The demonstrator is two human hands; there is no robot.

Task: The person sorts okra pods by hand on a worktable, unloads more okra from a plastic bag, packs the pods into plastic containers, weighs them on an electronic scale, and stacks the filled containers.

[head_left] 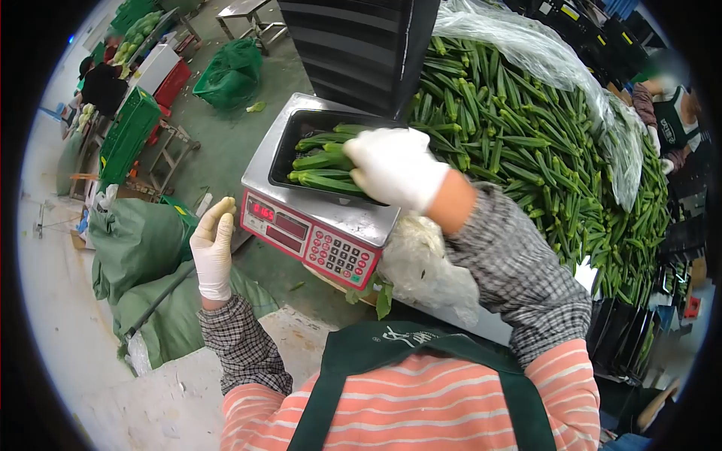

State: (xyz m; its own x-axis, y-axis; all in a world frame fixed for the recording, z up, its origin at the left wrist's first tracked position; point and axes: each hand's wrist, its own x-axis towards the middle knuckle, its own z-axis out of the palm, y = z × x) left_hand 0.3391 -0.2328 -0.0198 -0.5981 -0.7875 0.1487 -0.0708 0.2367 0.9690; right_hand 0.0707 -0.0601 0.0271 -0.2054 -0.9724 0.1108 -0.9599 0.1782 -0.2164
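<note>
My right hand (395, 167), in a white glove, is over the right part of a black tray (280, 161), its fingers at the okra pods (323, 159) lying there. What its fingers hold, if anything, is hidden. The tray rests on a silver scale (263, 154) with a pink-edged keypad and lit red digits. My left hand (213, 244), gloved too, is raised left of the scale, touching nothing, with its fingers bent and apart. Beyond my right hand spreads a big pile of okra (519, 143).
A stack of black trays (353, 56) stands behind the scale. Clear plastic (429, 270) lies at its right corner. Green sacks (143, 252) and a green crate (129, 139) are at left. Another person (673, 120) stands at the far right; others are at upper left.
</note>
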